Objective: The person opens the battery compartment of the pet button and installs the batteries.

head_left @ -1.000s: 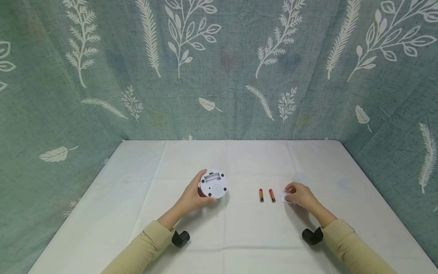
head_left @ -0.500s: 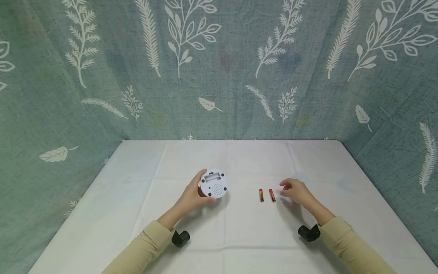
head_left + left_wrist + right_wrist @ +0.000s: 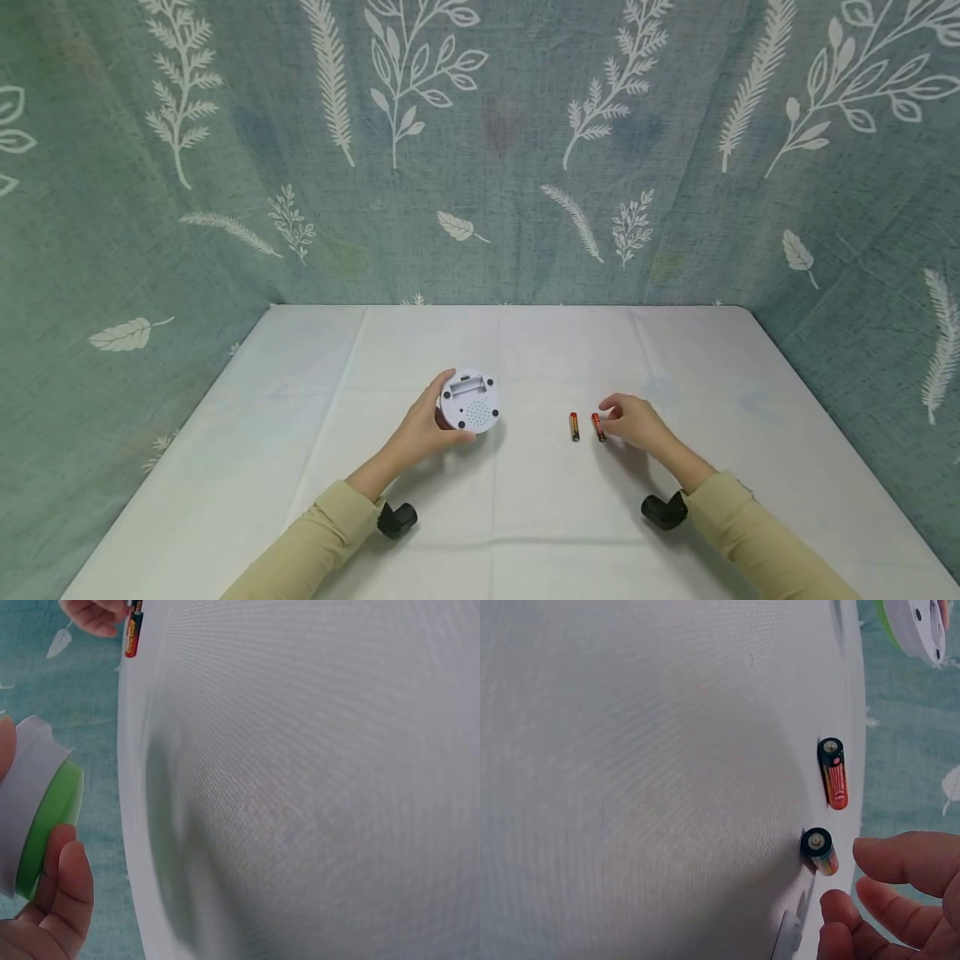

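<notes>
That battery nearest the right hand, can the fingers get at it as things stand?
Probably yes. The right hand hovers beside the nearer battery, its fingers curled just short of it, and nothing lies between them on the white cloth.

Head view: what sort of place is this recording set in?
Likely a staged recording booth, not a lived-in room: a white-clothed table is walled by a teal leaf-print backdrop, with only a round white device and two batteries laid out.
</notes>
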`<state>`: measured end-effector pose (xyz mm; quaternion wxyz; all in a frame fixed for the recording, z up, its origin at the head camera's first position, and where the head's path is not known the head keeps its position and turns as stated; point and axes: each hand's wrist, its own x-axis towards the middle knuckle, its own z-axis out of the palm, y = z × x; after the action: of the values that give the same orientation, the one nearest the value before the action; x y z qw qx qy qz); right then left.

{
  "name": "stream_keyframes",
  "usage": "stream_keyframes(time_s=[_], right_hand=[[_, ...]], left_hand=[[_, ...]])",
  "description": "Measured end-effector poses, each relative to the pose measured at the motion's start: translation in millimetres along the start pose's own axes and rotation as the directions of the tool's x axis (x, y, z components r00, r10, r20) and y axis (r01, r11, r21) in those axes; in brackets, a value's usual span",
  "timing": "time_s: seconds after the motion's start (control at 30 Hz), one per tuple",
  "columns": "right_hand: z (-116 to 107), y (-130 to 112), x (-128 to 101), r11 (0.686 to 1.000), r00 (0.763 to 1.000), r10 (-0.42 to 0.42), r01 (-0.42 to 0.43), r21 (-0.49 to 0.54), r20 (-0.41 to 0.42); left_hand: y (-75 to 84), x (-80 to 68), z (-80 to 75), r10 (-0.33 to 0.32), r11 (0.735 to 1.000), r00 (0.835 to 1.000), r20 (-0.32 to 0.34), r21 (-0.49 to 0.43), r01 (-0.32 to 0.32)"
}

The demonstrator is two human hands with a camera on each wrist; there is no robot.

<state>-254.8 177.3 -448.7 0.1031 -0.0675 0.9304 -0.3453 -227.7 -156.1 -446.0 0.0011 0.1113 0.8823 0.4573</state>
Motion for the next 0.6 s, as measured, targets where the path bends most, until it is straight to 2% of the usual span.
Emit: stream_keyframes(time_s=[0.43,0.6], right_hand=[[9.9,-8.4,0.5,0.995,0.999,0.013,-0.009,-0.103,0.04],[12.2,-10.9,2.1,0.984,0.999,0.012,-0.005,-0.18,0.038]], left_hand=[[1.5,0.3,1.7,0.016,1.0,1.0,0.008,-0.006,-0.016],[1.3,0.6,1.9,0.015,1.0,1.0,0.011,-0.014,-0.015]])
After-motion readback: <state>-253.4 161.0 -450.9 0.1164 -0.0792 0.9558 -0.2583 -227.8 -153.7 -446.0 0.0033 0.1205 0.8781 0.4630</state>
